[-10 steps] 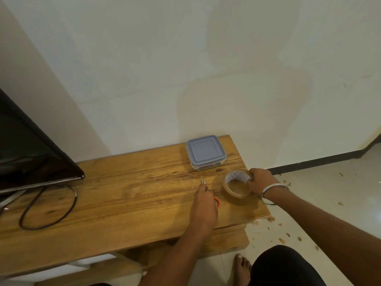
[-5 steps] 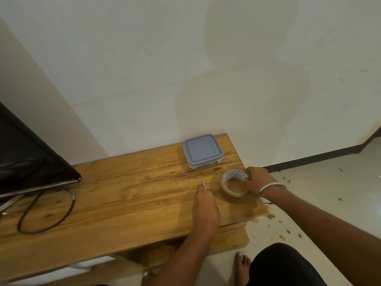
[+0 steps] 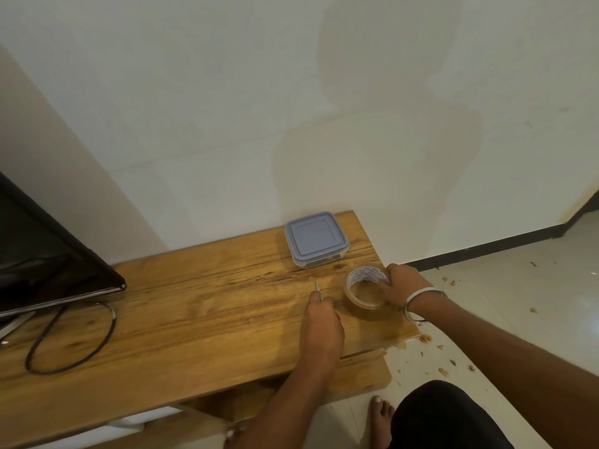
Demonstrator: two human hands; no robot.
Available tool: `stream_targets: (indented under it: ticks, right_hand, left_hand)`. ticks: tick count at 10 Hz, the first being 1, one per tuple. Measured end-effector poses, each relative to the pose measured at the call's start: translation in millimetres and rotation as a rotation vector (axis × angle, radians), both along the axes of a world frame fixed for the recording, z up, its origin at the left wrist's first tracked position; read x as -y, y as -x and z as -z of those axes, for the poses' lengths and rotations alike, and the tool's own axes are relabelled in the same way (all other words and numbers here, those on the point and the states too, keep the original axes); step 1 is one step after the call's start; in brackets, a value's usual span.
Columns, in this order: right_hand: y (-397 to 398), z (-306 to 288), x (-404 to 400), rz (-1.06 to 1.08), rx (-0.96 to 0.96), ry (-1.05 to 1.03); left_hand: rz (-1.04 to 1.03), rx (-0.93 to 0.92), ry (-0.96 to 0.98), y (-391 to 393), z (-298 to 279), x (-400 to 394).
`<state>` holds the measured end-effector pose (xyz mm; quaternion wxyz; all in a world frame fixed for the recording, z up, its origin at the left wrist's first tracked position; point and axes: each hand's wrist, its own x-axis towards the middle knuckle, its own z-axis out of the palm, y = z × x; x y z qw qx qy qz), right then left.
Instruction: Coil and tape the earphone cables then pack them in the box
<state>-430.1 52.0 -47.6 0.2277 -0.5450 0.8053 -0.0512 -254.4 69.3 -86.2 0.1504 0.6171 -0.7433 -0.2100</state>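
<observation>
A clear square box with a grey-blue lid stands shut at the far right of the wooden table. In front of it lies a roll of clear brown tape, flat on the wood, with my right hand gripping its right side. My left hand rests on the table just left of the roll, closed on a pair of scissors: the metal tips stick out past the fingers and a bit of red handle shows at the hand's right edge. No earphone cable is visible.
A black screen stands at the left with a black cable loop lying on the wood. The table's right edge runs close to the tape roll. Crumbs litter the tiled floor. My bare foot is below.
The view has shifted slightly. My left hand has slid a little over the scissors, covering more of the red handle. My right hand stays on the tape roll.
</observation>
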Motion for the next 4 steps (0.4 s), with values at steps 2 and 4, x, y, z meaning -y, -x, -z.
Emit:
stream_targets:
  ticks: [2,4]
  right_hand:
    - [-10,-4,-11,-0.082,-0.058,0.133]
    - [-40,-30,-22,-0.242,-0.186,0.221]
  left_hand:
    - [0.097,-0.046,-0.063,-12,-14,4]
    - [0.214,-0.026,-0.042,-31,-47,4]
